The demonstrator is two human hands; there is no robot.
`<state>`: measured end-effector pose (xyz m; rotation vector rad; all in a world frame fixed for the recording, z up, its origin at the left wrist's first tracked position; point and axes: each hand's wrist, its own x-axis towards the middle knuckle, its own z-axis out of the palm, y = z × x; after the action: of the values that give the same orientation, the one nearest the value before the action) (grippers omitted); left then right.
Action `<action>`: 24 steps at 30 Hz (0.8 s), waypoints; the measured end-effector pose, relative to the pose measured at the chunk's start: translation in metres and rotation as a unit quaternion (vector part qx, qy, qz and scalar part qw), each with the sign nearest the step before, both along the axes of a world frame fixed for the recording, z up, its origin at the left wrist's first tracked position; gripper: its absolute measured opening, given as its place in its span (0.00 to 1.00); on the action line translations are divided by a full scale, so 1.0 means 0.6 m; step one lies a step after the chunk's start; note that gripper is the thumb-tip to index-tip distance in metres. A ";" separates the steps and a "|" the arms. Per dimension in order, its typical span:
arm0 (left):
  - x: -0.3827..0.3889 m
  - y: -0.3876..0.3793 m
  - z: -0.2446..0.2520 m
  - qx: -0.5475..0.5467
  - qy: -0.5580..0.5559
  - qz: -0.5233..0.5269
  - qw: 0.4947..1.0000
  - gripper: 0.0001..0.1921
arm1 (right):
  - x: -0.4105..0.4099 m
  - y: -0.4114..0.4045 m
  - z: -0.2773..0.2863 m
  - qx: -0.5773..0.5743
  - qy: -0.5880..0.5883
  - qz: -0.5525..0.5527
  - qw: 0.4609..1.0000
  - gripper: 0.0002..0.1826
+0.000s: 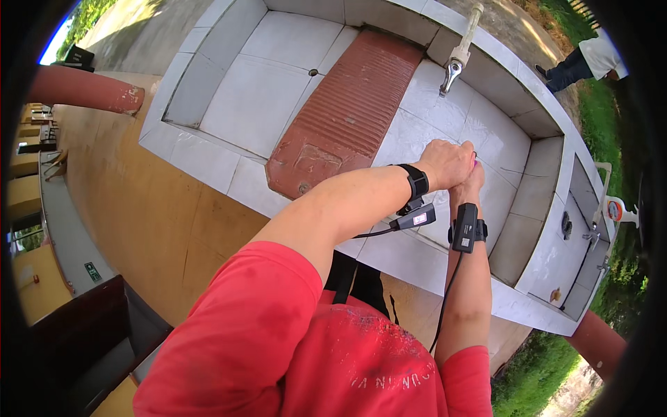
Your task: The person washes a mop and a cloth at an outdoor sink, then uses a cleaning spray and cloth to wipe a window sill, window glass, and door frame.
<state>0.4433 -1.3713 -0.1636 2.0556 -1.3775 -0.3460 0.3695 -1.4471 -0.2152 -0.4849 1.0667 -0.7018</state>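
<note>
Over the right basin of a white-tiled outdoor sink (198, 156), my left hand (448, 162) is curled and presses against my right hand (471, 180). A small pink-purple bit of something (475, 163) shows between them; the rest of it is hidden by the fingers, so what they hold cannot be told. Beyond my hands, a metal tap (453, 73) on a pale pipe points down at the wet basin floor (443, 112). To the left lies a ridged red washing slab (354, 104). Each wrist wears a black strap with a cabled device.
Left of the slab is another tiled basin with a drain hole (313, 72). At the far right, a smaller basin has its own tap (591, 235), with a white bottle (620, 210) by it. A person (583, 60) is beyond the sink. Red columns (88, 89) flank it.
</note>
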 end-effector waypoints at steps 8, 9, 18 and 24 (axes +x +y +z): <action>0.027 0.001 0.045 -0.013 -0.020 -0.025 0.999 0.16 | 0.035 -0.022 0.037 0.004 -0.071 -0.023 0.997 0.11; 0.029 0.001 0.063 -0.032 0.051 0.037 0.997 0.21 | 0.045 -0.023 0.063 -0.008 -0.065 -0.060 0.996 0.10; 0.067 -0.064 0.022 -0.170 0.655 0.262 0.688 0.25 | 0.107 0.058 0.219 -0.308 0.037 -0.084 0.947 0.17; 0.028 0.023 0.146 -0.388 0.153 0.055 0.907 0.21 | 0.052 0.008 0.166 -0.128 -0.228 0.163 0.951 0.13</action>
<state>0.4598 -1.3575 -0.0762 1.3365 -0.9772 -0.0410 0.4009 -1.4422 -0.1156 -0.6665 0.4467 -0.6190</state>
